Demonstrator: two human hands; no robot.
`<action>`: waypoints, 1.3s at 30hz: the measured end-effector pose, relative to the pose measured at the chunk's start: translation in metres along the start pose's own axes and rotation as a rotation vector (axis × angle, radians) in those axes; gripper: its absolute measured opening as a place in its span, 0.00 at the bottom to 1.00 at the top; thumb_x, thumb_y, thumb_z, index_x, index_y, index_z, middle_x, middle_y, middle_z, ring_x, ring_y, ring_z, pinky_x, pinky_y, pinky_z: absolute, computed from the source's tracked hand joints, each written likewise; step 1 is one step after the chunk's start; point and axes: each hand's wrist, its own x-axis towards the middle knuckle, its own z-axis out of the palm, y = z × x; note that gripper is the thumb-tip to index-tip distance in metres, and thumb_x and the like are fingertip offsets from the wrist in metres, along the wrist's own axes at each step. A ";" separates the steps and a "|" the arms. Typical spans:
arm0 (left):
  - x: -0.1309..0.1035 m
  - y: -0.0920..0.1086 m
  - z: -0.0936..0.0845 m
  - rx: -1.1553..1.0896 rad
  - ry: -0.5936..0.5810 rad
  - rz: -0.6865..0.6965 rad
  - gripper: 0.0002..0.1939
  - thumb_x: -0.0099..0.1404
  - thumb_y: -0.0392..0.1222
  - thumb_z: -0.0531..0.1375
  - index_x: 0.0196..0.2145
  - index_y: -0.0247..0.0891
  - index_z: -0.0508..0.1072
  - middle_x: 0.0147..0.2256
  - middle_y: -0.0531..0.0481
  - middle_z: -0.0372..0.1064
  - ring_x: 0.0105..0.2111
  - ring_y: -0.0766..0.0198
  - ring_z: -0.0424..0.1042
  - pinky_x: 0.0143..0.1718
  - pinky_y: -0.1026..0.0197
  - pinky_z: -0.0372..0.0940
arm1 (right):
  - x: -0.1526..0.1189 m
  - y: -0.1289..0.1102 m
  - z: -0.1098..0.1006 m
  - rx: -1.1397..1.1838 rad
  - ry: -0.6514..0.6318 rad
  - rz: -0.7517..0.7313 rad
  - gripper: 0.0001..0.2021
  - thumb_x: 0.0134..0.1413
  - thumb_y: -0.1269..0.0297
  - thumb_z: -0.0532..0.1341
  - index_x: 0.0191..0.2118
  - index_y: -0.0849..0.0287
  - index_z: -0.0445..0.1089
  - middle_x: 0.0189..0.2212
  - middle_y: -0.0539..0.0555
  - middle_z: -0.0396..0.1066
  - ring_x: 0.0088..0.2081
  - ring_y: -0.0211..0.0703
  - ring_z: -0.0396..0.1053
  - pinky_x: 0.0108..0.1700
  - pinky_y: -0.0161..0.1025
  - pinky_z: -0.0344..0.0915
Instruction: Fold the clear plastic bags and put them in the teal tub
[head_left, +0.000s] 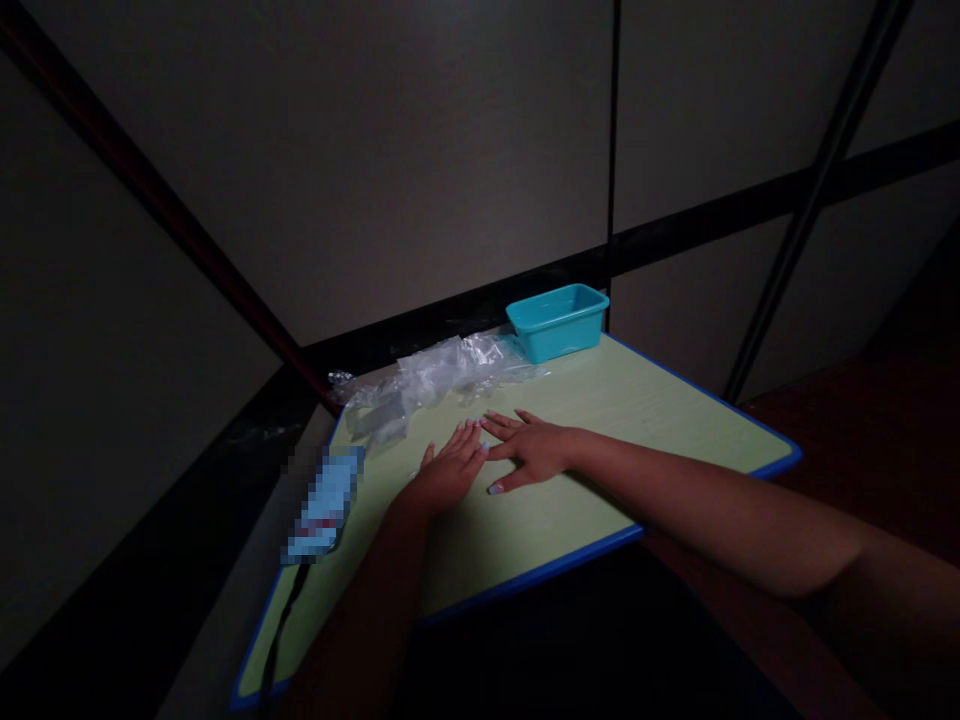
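Both of my hands lie palm down on a pale yellow-green table with a blue edge. My left hand is flat with its fingers stretched out and holds nothing. Its fingertips meet or nearly meet those of my right hand, which is spread wide with nothing in it. Beyond the hands, crumpled clear plastic bags lie along the table's back edge. A turquoise rectangular basket stands at the back right, beside the bags.
A blurred light-blue flat object lies at the table's left edge, with a dark strap running from it over the front. Dark-trimmed panelled walls rise behind the table. Reddish floor shows at the right.
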 end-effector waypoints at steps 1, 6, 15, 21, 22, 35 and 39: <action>0.001 -0.001 0.000 0.016 0.009 -0.023 0.30 0.68 0.53 0.32 0.65 0.42 0.39 0.66 0.50 0.30 0.65 0.61 0.32 0.61 0.40 0.33 | 0.000 0.000 0.000 0.001 0.000 0.000 0.35 0.50 0.40 0.57 0.62 0.44 0.53 0.67 0.57 0.31 0.66 0.56 0.27 0.60 0.64 0.30; 0.003 -0.012 -0.003 0.041 0.092 -0.197 0.31 0.68 0.54 0.35 0.65 0.41 0.43 0.66 0.45 0.30 0.65 0.57 0.30 0.60 0.37 0.35 | 0.000 0.000 -0.001 0.008 -0.011 0.008 0.35 0.50 0.40 0.56 0.63 0.42 0.50 0.67 0.56 0.32 0.66 0.55 0.26 0.60 0.64 0.30; 0.000 -0.026 -0.005 0.050 0.184 -0.199 0.30 0.67 0.56 0.43 0.64 0.45 0.47 0.65 0.37 0.30 0.65 0.47 0.31 0.56 0.32 0.41 | -0.001 0.002 -0.001 0.024 0.000 0.025 0.41 0.48 0.37 0.55 0.64 0.50 0.48 0.67 0.59 0.29 0.66 0.57 0.25 0.60 0.65 0.29; -0.002 -0.018 -0.004 0.114 0.113 -0.144 0.38 0.65 0.59 0.47 0.65 0.39 0.41 0.65 0.36 0.27 0.65 0.49 0.30 0.57 0.33 0.39 | -0.002 0.005 -0.002 0.074 0.037 -0.027 0.40 0.54 0.39 0.51 0.66 0.58 0.44 0.66 0.59 0.36 0.66 0.54 0.30 0.62 0.60 0.31; -0.003 -0.018 -0.004 0.119 0.108 -0.146 0.38 0.64 0.59 0.47 0.65 0.39 0.41 0.65 0.36 0.27 0.65 0.49 0.30 0.57 0.33 0.39 | -0.002 0.005 -0.002 0.090 0.042 -0.029 0.39 0.55 0.40 0.50 0.66 0.57 0.43 0.66 0.59 0.37 0.66 0.54 0.31 0.62 0.60 0.32; -0.007 -0.029 -0.007 0.165 0.190 -0.218 0.35 0.61 0.63 0.51 0.63 0.52 0.48 0.66 0.41 0.32 0.65 0.45 0.28 0.56 0.29 0.33 | 0.001 0.005 -0.001 0.139 0.013 -0.079 0.35 0.53 0.40 0.53 0.64 0.49 0.50 0.64 0.54 0.45 0.66 0.52 0.37 0.61 0.63 0.27; -0.008 -0.033 -0.008 0.161 0.289 -0.300 0.34 0.63 0.62 0.48 0.63 0.47 0.51 0.65 0.39 0.34 0.65 0.45 0.28 0.56 0.29 0.34 | 0.000 0.004 -0.001 0.114 0.001 -0.044 0.38 0.52 0.39 0.53 0.65 0.53 0.48 0.65 0.58 0.41 0.66 0.54 0.37 0.61 0.63 0.28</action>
